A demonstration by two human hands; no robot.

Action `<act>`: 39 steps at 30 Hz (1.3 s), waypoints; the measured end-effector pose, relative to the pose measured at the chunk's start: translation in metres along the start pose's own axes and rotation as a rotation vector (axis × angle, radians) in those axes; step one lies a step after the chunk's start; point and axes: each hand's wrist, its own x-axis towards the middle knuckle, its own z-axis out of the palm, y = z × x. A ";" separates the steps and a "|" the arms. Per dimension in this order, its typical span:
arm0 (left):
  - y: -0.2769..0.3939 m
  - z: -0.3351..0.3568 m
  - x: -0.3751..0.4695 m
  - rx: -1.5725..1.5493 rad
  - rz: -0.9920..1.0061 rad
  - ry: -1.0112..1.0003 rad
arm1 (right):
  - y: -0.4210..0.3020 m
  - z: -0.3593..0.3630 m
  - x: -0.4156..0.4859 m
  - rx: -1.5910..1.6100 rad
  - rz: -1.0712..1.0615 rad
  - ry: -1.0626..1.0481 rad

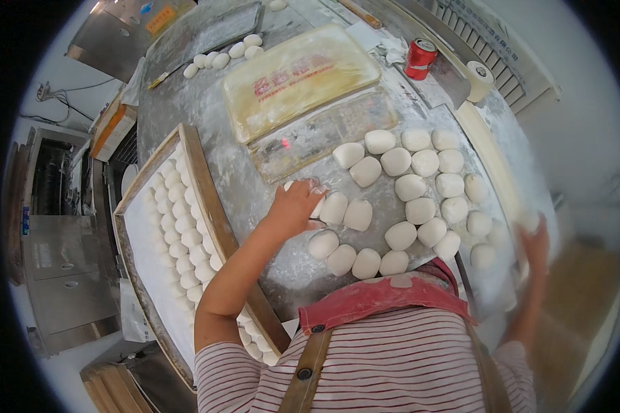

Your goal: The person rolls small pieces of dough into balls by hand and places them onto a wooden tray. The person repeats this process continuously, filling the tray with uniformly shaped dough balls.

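My left hand (295, 207) rests among the white dough balls at the middle of the floured worktop, its fingers on or around one beside a row of two more (334, 208). Whether it grips that ball is hard to see. Off to the right, my right hand (535, 240) is blurred, near the worktop's right edge, with a whitish blur at its fingers; what it touches cannot be made out. Many dough balls (422, 210) stand between the hands in curved rows. On the left, a wooden-framed tray (206, 180) lined with white holds rows of smaller-looking dough pieces (185, 223).
Beyond the dough lie a yellowish lidded plastic box (302, 82) and a clear plastic container (320, 137). A red drink can (420, 59), a white roll (479, 80) and a rolling pin (361, 13) stand or lie at the back. More dough balls (220, 60) sit far left.
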 end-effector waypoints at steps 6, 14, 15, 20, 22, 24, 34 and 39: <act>0.018 0.007 0.005 0.110 0.007 0.012 | -0.040 0.016 0.045 -0.189 -0.055 -0.105; -0.015 0.012 0.001 -0.245 -0.001 0.119 | -0.107 0.034 0.102 -0.063 -0.175 -0.126; -0.025 0.015 -0.002 -0.347 -0.016 0.194 | -0.124 0.032 0.108 -0.015 -0.170 -0.150; -0.039 0.001 -0.012 -1.062 -0.453 0.480 | -0.134 0.073 0.138 -0.052 -0.299 -0.155; -0.036 0.007 -0.031 -1.631 -0.546 0.668 | -0.140 0.083 0.150 -0.001 -0.327 -0.198; -0.040 0.017 -0.051 -1.955 -0.569 0.815 | -0.140 0.086 0.169 0.069 -0.339 -0.257; -0.052 0.016 -0.315 -1.681 -0.775 1.467 | -0.426 0.066 0.017 0.765 -0.761 -0.503; -0.015 0.041 -0.456 -1.107 -1.096 1.627 | -0.466 0.110 -0.069 0.483 -1.047 -0.548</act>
